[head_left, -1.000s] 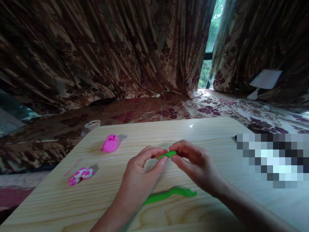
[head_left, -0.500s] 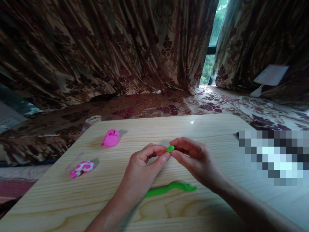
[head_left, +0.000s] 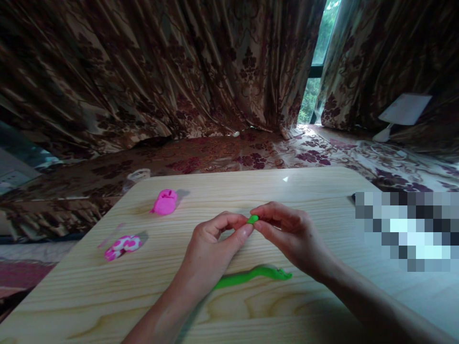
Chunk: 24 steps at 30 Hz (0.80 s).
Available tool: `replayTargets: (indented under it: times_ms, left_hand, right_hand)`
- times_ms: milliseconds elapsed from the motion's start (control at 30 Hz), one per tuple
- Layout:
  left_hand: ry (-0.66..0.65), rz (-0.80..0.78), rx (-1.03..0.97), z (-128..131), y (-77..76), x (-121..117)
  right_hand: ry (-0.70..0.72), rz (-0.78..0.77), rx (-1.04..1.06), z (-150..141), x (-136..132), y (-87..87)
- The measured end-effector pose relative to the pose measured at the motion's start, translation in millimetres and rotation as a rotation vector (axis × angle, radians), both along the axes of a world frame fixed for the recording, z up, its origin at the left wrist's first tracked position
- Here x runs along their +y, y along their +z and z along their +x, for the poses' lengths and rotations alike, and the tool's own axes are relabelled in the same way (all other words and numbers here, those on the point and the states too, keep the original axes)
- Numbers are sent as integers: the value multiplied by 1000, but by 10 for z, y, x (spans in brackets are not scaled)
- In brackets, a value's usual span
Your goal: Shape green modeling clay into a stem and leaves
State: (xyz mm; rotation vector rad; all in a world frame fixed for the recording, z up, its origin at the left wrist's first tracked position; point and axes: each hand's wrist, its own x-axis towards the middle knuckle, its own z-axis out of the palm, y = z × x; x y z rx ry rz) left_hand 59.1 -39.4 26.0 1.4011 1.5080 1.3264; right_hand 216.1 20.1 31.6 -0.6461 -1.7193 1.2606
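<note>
Above the middle of the table, a small lump of green modelling clay (head_left: 253,219) is pinched between the fingertips of both hands. My left hand (head_left: 215,248) grips its left side with thumb and forefinger. From the right, my right hand (head_left: 292,231) closes thumb and fingers around the other side. Below them a long green clay strip (head_left: 251,275) lies on the wood, with a ragged right end; my left wrist hides its left end.
On the pale wooden table (head_left: 251,315) sit a pink clay lump (head_left: 165,202) at the back left and a pink-and-white spotted piece (head_left: 124,246) nearer. A blurred-out object (head_left: 409,229) occupies the right side. A white lamp (head_left: 405,110) stands beyond, before curtains (head_left: 215,71).
Less of the green lump shows between the fingertips than before. Both hands keep nearly the same place, and the view has shifted very slightly.
</note>
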Motion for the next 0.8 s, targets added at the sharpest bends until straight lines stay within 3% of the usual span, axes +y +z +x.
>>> replayTargets:
  times_ms: [400, 800]
  left_hand:
    - [22, 0, 57, 16, 27, -9]
    - [2, -29, 32, 26, 67, -16]
  right_hand:
    - [9, 83, -31, 14, -11, -8]
    - [-38, 45, -26, 4, -2, -22]
